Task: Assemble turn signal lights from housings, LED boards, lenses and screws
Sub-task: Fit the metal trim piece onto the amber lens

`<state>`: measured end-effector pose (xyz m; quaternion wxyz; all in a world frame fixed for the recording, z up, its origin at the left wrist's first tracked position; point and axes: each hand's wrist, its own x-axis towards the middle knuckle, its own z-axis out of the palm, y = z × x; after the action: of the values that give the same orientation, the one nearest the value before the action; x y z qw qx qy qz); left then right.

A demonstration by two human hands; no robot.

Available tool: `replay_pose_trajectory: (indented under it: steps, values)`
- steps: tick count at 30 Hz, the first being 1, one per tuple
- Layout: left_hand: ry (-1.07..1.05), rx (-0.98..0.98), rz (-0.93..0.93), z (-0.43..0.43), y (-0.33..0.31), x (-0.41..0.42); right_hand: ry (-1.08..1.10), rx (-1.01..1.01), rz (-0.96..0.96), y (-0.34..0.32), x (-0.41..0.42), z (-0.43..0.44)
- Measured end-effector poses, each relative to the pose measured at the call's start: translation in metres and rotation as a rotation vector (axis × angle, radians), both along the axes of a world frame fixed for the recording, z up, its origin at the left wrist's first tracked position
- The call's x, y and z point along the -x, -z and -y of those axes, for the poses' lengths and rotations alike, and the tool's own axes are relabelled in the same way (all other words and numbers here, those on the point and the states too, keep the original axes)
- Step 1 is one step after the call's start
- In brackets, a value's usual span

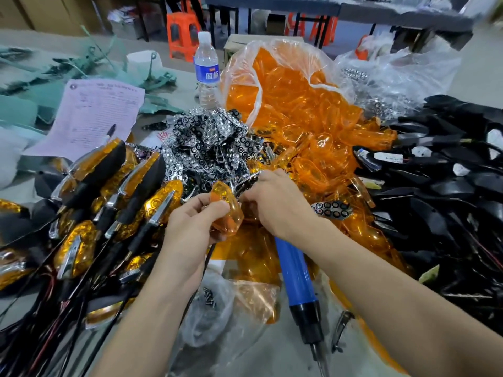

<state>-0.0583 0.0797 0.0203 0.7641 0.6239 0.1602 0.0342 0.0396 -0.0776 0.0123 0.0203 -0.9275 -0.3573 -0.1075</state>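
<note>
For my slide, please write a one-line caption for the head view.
Left hand holds an orange lens while the right hand reaches into the LED board pile, blue screwdriver lying nearby.

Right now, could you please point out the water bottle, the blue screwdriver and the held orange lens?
water bottle (206, 72): head view, blue label.
blue screwdriver (295, 270): head view, middle of handle.
orange lens (232, 217): head view, its curved face.

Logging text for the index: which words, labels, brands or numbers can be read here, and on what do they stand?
Nothing reads with certainty.
Clear plastic water bottle, blue label: white characters, too blurred to read.
Pale pink printed paper form: round mark and lines of print, too small and blurred.
White surface with red marks left of the silver pile: too blurred to read.
</note>
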Motion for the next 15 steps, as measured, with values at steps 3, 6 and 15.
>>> replay_pose_trajectory:
  steps: [3, 6, 15]
  values:
    - [0.020, -0.029, 0.009, 0.003, 0.002, 0.000, 0.220, -0.706, -0.232, -0.005, 0.012, 0.012]
    - [0.057, -0.027, -0.003, 0.009, 0.005, -0.003, 0.412, -1.123, -0.399, -0.011, 0.030, 0.022]
    - [0.133, -0.037, -0.010, 0.034, 0.007, -0.003, 0.418, -1.421, -0.650, -0.014, 0.076, 0.046]
